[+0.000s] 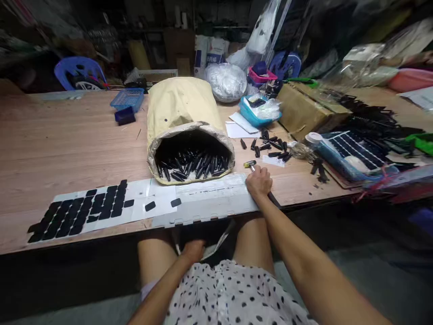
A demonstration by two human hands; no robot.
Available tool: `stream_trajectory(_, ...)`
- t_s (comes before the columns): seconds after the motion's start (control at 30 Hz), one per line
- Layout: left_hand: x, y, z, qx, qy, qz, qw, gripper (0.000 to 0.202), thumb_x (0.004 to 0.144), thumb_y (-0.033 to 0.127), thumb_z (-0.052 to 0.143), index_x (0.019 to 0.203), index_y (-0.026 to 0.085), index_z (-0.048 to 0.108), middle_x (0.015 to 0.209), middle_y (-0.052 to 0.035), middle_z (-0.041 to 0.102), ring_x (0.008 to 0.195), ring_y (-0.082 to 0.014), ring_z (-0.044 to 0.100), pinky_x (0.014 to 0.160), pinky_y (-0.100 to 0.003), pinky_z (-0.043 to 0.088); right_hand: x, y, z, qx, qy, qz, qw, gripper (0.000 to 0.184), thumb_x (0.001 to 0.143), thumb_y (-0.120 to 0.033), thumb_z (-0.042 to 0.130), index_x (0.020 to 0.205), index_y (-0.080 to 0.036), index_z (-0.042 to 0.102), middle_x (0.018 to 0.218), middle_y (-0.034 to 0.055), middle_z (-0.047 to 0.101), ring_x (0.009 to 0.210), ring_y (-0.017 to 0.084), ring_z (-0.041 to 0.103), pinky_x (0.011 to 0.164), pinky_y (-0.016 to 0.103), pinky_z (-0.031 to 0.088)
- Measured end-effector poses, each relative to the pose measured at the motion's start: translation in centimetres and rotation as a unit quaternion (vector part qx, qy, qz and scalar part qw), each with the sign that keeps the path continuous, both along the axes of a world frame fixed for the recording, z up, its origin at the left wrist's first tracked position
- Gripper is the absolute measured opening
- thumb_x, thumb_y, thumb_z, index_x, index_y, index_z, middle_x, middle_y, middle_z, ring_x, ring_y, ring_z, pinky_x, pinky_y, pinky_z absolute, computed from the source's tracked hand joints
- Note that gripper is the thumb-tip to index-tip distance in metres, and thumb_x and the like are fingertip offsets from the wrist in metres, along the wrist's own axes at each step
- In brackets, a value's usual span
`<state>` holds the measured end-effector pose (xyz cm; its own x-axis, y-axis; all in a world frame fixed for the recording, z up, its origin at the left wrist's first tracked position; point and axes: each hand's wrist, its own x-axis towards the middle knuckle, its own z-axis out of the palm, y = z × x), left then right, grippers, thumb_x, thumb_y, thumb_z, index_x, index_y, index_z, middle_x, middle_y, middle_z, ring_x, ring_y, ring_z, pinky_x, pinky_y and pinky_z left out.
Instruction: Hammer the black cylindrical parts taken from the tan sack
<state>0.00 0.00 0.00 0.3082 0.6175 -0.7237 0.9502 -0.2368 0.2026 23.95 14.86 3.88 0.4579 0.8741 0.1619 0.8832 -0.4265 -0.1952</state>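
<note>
My right hand (260, 181) is closed round a small hammer (249, 164) at the table's front edge. Its yellow-and-black head and a bit of metal shaft stick out past my fingers; a dark handle end shows behind the wrist. Below the table edge, between my knees, my left hand (194, 249) is at a dark opening with a pale rim (216, 248); its fingers are hidden. Black tapered pieces (199, 164) fill the mouth of a yellowish sack (184, 101) lying on the table. More black pieces (270, 145) lie loose to its right.
Flat black rounded pieces (101, 203) lie in rows on white sheets at left. A grey strip (209, 203) runs along the front edge. Behind stand a blue basket (130, 98) and a teal basin (259, 118). A cardboard box (301, 113) and piled black parts (368, 117) occupy the right.
</note>
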Motion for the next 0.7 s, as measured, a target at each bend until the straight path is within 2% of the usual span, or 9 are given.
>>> stream_trajectory(0.1, 0.4, -0.1, 3.1, -0.057, -0.137, -0.083, 0.985, 0.027, 0.090, 0.019, 0.054, 0.104, 0.020, 0.077, 0.105, -0.0086, 0.078, 0.099, -0.0244, 0.073, 0.082, -0.029, 0.053, 0.1, 0.1, -0.4, 0.011, -0.010, -0.004, 1.000, 0.036, 0.091, -0.020, 0.043, 0.122, -0.015, 0.061, 0.113, 0.0170, 0.061, 0.104, 0.029, 0.057, 0.073, 0.034, 0.039)
stream_trajectory(0.2, 0.9, 3.1, 6.5, -0.072, -0.320, -0.147, 0.933, 0.022, 0.092, 0.027, 0.056, 0.102, 0.025, 0.076, 0.091, 0.0005, 0.078, 0.081, -0.0157, 0.071, 0.073, -0.023, 0.050, 0.3, 0.1, -0.8, 0.017, -0.015, -0.004, 1.000, 0.035, 0.092, -0.020, 0.042, 0.121, -0.016, 0.061, 0.112, 0.0168, 0.061, 0.102, 0.028, 0.057, 0.073, 0.035, 0.039)
stream_trajectory(0.23, 1.3, 5.0, 7.4, -0.046, -0.352, -0.147, 0.923, 0.023, 0.093, 0.026, 0.054, 0.103, 0.024, 0.075, 0.090, 0.0012, 0.077, 0.079, -0.0143, 0.069, 0.072, -0.022, 0.049, 0.4, 0.1, -0.9, 0.019, -0.015, -0.004, 1.000, 0.035, 0.092, -0.020, 0.042, 0.121, -0.016, 0.061, 0.111, 0.0167, 0.060, 0.102, 0.029, 0.056, 0.073, 0.035, 0.039)
stream_trajectory(0.3, 2.3, 9.5, 8.7, 0.112, -0.332, -0.113, 0.930, 0.023, 0.093, 0.023, 0.052, 0.102, 0.023, 0.073, 0.094, -0.0014, 0.075, 0.083, -0.0166, 0.065, 0.075, -0.026, 0.047, 0.4, 0.1, -1.1, 0.022, -0.017, -0.002, 1.000, 0.035, 0.092, -0.020, 0.042, 0.121, -0.015, 0.060, 0.111, 0.0167, 0.060, 0.102, 0.029, 0.056, 0.073, 0.035, 0.039)
stream_trajectory(0.37, 3.7, 14.1, 9.0, 0.291, -0.263, -0.070, 0.917, 0.024, 0.092, 0.017, 0.050, 0.100, 0.021, 0.072, 0.103, -0.0071, 0.072, 0.095, -0.0214, 0.062, 0.080, -0.031, 0.045, 0.4, 0.1, -1.3, 0.026, -0.020, -0.003, 0.999, 0.034, 0.091, -0.020, 0.043, 0.121, -0.016, 0.060, 0.111, 0.0166, 0.059, 0.101, 0.028, 0.055, 0.074, 0.035, 0.039)
stream_trajectory(0.43, 5.1, 17.9, 8.7, 0.384, -0.222, -0.074, 0.893, 0.029, 0.092, 0.012, 0.046, 0.104, 0.020, 0.071, 0.112, -0.0102, 0.069, 0.104, -0.0245, 0.058, 0.083, -0.035, 0.044, 0.4, 0.1, -1.4, 0.030, -0.023, -0.003, 0.999, 0.034, 0.091, -0.020, 0.044, 0.121, -0.016, 0.060, 0.110, 0.0164, 0.059, 0.100, 0.028, 0.055, 0.074, 0.035, 0.039)
stream_trajectory(0.5, 6.2, 20.7, 8.2, 0.415, -0.206, -0.113, 0.879, 0.031, 0.090, 0.008, 0.046, 0.105, 0.019, 0.070, 0.116, -0.0110, 0.068, 0.108, -0.0259, 0.055, 0.087, -0.039, 0.042, 0.4, 0.0, -1.4, 0.031, -0.026, -0.002, 0.999, 0.034, 0.091, -0.020, 0.043, 0.122, -0.016, 0.059, 0.109, 0.0162, 0.059, 0.099, 0.028, 0.055, 0.075, 0.036, 0.040)
stream_trajectory(0.57, 6.8, 22.3, 7.8, 0.420, -0.201, -0.162, 0.870, 0.030, 0.086, 0.006, 0.049, 0.102, 0.019, 0.071, 0.109, -0.0107, 0.070, 0.108, -0.0265, 0.054, 0.091, -0.041, 0.039, 0.3, 0.0, -1.3, 0.028, -0.026, -0.003, 0.999, 0.035, 0.092, -0.020, 0.042, 0.122, -0.016, 0.059, 0.110, 0.0163, 0.059, 0.100, 0.029, 0.055, 0.075, 0.036, 0.040)
stream_trajectory(0.7, 6.4, 23.5, 7.6, 0.427, -0.192, -0.197, 0.862, 0.021, 0.082, 0.007, 0.057, 0.089, 0.018, 0.073, 0.096, -0.0112, 0.069, 0.106, -0.0279, 0.053, 0.094, -0.043, 0.037, 0.1, -0.1, -1.1, 0.022, -0.026, -0.006, 0.999, 0.036, 0.092, -0.019, 0.041, 0.123, -0.016, 0.059, 0.111, 0.0161, 0.059, 0.100, 0.029, 0.055, 0.076, 0.037, 0.040)
